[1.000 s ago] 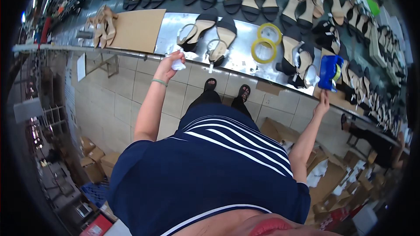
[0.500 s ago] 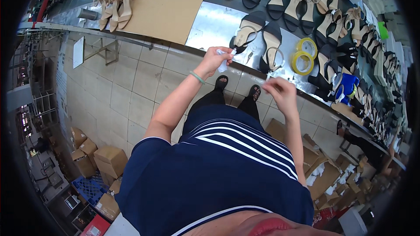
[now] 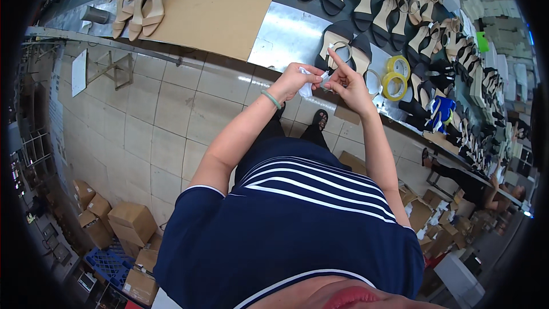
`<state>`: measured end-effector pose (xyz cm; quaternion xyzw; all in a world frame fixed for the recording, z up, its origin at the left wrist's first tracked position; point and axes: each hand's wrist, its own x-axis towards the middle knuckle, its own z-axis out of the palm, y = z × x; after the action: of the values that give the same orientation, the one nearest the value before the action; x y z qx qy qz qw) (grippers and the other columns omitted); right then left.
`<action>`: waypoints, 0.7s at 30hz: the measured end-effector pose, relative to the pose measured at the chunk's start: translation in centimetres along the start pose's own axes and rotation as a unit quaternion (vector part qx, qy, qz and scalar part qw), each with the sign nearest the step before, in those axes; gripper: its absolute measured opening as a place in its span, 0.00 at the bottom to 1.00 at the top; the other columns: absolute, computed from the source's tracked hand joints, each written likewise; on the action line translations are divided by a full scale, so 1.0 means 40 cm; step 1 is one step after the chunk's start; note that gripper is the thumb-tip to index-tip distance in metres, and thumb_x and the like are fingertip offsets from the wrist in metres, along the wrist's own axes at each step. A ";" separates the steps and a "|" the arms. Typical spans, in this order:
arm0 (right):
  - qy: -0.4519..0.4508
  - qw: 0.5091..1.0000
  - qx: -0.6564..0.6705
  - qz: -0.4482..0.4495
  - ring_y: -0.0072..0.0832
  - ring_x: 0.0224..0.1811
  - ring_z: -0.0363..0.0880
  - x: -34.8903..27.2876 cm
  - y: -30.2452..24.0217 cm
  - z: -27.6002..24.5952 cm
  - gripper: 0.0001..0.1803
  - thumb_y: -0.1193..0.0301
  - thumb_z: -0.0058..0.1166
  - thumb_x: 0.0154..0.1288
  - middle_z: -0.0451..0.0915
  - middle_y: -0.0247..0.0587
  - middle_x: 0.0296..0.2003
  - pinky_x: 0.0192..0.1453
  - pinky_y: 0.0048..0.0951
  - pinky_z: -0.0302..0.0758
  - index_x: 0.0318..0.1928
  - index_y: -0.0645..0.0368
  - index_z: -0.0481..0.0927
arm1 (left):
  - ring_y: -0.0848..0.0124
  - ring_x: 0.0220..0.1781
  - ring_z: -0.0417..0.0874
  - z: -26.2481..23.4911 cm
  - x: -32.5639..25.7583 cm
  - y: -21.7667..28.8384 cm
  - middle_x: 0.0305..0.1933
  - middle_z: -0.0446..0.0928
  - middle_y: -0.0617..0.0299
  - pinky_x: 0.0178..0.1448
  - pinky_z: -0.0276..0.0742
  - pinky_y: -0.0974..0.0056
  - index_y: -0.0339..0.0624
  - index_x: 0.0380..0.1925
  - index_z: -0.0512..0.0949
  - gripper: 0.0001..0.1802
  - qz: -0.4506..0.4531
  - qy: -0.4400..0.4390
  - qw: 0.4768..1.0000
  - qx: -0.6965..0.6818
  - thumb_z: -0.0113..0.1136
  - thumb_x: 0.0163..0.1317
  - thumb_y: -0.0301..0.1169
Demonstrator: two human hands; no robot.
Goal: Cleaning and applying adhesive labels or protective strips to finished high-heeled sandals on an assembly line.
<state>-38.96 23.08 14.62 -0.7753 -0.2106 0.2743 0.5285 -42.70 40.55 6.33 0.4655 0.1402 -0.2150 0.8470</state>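
Both my hands meet just in front of the metal bench point(image 3: 286, 28). My left hand point(image 3: 294, 79) grips a small white crumpled piece, paper or cloth point(image 3: 307, 87). My right hand point(image 3: 346, 83) pinches the same white piece from the other side, index finger pointing up. A green bangle point(image 3: 271, 99) sits on my left wrist. Just beyond the hands lies a pair of black sandals point(image 3: 343, 48) on the bench.
A brown cardboard sheet point(image 3: 211, 14) lies on the bench with beige sandals point(image 3: 137, 3) at its left. Yellow tape rolls point(image 3: 394, 77), a blue object point(image 3: 443, 111) and rows of sandals run right. Cardboard boxes point(image 3: 128, 223) stand on the tiled floor. Another person point(image 3: 480, 186) sits at right.
My right hand, which held a blue object far right a second ago, has come in empty and joined my left hand on the white piece. The view has shifted right along the bench.
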 end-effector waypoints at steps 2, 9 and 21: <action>0.012 0.999 -0.042 0.001 0.12 0.24 0.64 -0.006 -0.018 0.012 0.42 0.85 0.56 0.55 0.68 0.26 0.21 0.31 0.15 0.65 0.69 0.45 0.57 | 0.72 0.29 0.80 -0.002 -0.005 -0.003 0.31 0.80 0.54 0.35 0.77 0.70 0.28 0.41 0.77 0.13 0.001 -0.011 1.000 -0.011 0.61 0.54 0.20; 0.112 0.982 -0.154 -0.018 0.14 0.20 0.62 -0.001 0.017 0.035 0.45 0.82 0.59 0.54 0.67 0.28 0.18 0.27 0.17 0.64 0.70 0.45 0.53 | 0.72 0.29 0.81 0.000 -0.006 -0.010 0.32 0.80 0.54 0.35 0.78 0.70 0.28 0.41 0.77 0.13 0.000 -0.019 0.999 -0.033 0.60 0.54 0.20; 0.153 0.983 -0.075 0.060 0.15 0.17 0.64 0.022 0.054 0.025 0.53 0.78 0.66 0.48 0.71 0.30 0.15 0.26 0.19 0.67 0.71 0.46 0.49 | 0.71 0.31 0.82 -0.007 0.000 -0.008 0.33 0.80 0.54 0.38 0.79 0.69 0.29 0.40 0.77 0.12 0.000 -0.046 0.998 -0.032 0.60 0.54 0.19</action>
<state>-38.84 23.55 12.12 -0.8570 -0.1003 0.1668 0.4771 -42.86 40.64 5.93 0.4280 0.1074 -0.2316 0.8670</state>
